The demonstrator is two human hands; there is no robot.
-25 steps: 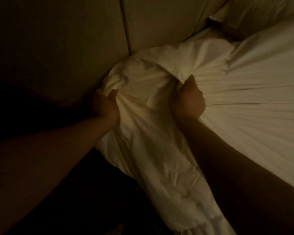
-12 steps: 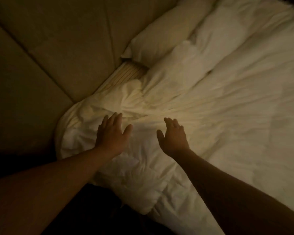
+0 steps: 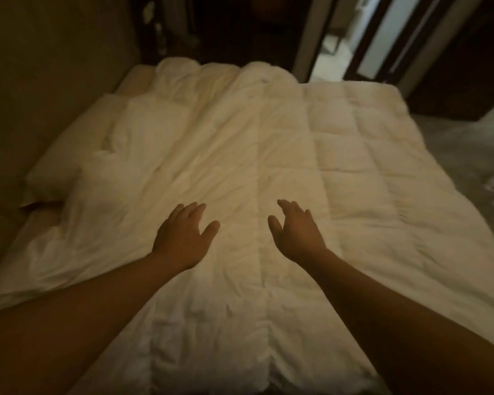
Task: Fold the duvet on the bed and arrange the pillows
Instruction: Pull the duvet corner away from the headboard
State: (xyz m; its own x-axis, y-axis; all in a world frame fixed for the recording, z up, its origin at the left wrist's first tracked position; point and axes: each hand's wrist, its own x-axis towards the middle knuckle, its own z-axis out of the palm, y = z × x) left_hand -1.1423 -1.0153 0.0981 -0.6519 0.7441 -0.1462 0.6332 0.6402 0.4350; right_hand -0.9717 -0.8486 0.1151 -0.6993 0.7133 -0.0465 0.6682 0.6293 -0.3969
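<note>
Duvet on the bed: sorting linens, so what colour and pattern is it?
The puffy quilted duvet looks plain cream-white, stitched in squares, seen in the head view.

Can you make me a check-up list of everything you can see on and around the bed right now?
Surface: the bed is nearly all covered; a bare strip of it shows at the far left corner.
Job's things: the white duvet lies spread flat and wrinkled, not folded. One pillow lies at the left edge, beside the headboard, partly under the duvet.
Clutter: nothing seen.
Hands: the left hand and the right hand are both open over the duvet, fingers straight, holding nothing; whether they touch it cannot be told.
Cables: nothing seen.
Surroundings: a dim room, a lit doorway beyond the bed, and floor on the right.
</note>
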